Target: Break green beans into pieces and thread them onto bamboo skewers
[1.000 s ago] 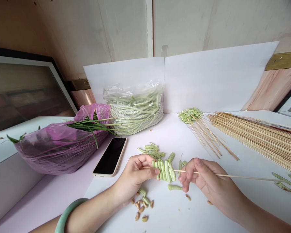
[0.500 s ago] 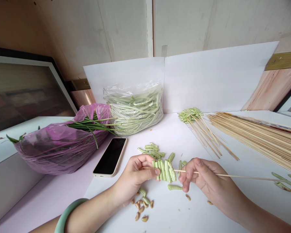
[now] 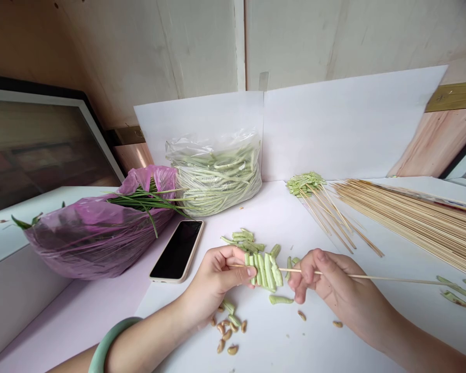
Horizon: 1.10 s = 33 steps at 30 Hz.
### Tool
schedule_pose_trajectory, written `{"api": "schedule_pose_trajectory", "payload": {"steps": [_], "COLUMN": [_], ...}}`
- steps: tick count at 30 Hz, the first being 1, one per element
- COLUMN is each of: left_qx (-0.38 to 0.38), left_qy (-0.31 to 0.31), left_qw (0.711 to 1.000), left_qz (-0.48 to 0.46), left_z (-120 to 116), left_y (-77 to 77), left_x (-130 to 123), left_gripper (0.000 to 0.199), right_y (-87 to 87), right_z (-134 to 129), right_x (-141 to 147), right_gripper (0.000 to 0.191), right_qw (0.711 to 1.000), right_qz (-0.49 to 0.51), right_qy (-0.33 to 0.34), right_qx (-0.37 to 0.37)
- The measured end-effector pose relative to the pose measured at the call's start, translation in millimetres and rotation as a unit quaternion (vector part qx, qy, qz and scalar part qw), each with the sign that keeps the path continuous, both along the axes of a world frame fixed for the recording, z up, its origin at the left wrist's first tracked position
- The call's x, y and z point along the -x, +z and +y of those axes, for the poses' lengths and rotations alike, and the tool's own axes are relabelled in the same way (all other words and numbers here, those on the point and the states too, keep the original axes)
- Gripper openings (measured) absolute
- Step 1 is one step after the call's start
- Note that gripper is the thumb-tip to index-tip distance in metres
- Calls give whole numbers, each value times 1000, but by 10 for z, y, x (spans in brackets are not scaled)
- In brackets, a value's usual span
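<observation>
Left hand [image 3: 217, 277] clamped on green bean pieces [image 3: 269, 272] for steadying; right hand [image 3: 330, 285] pinched around bamboo skewer [image 3: 376, 277] for alignment.

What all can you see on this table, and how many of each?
Skewer: one, pale tan, across both hands
Cut bean pieces: several, pale green, threaded on the skewer
Loose bean pieces: several, green, beyond the hands
Tan seeds: several, tan, below the left hand
Bamboo skewers: many, pale tan, piled right
Clear plastic bag: one, full of pale green long beans, at the back
Purple plastic bag: one, purple, far left
Smartphone: one, black with beige edge, beside the purple bag
Bangle: one, pale green, on the left wrist
Left hand: one, pinching the skewer's near end
Right hand: one, gripping the skewer
</observation>
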State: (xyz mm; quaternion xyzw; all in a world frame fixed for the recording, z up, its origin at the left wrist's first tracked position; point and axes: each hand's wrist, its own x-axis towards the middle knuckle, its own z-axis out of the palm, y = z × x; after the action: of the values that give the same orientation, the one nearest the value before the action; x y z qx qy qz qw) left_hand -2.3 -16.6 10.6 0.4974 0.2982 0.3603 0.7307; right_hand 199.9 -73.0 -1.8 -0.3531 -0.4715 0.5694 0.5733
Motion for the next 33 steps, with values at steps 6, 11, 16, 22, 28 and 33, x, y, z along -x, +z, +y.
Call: {"api": "schedule_pose_trajectory", "payload": {"steps": [6, 11, 16, 22, 28, 33], "left_qx": [-15, -6, 0, 3, 10, 10], "left_qy": [-14, -6, -3, -9, -9, -3], "left_qw": [1000, 1000, 1000, 1000, 999, 999], "left_qz": [-12, -14, -15, -24, -36, -52], "left_z": [-25, -36, -36, -43, -50, -58], "left_y": [15, 14, 12, 18, 27, 6], "left_x": [12, 5, 4, 6, -13, -3], "left_gripper": [19, 20, 20, 21, 18, 17], "right_y": [22, 35, 63, 75, 63, 66], "right_z": [-9, -13, -26, -22, -38, -37], "right_x": [-7, 4, -11, -40, -32, -26], "right_gripper": [40, 40, 42, 44, 44, 45], "right_qw": [999, 999, 1000, 1000, 1000, 1000], "right_qz": [30, 36, 20, 12, 11, 2], "right_qy": [12, 12, 13, 21, 22, 15], "right_qx": [13, 16, 9, 16, 13, 6]}}
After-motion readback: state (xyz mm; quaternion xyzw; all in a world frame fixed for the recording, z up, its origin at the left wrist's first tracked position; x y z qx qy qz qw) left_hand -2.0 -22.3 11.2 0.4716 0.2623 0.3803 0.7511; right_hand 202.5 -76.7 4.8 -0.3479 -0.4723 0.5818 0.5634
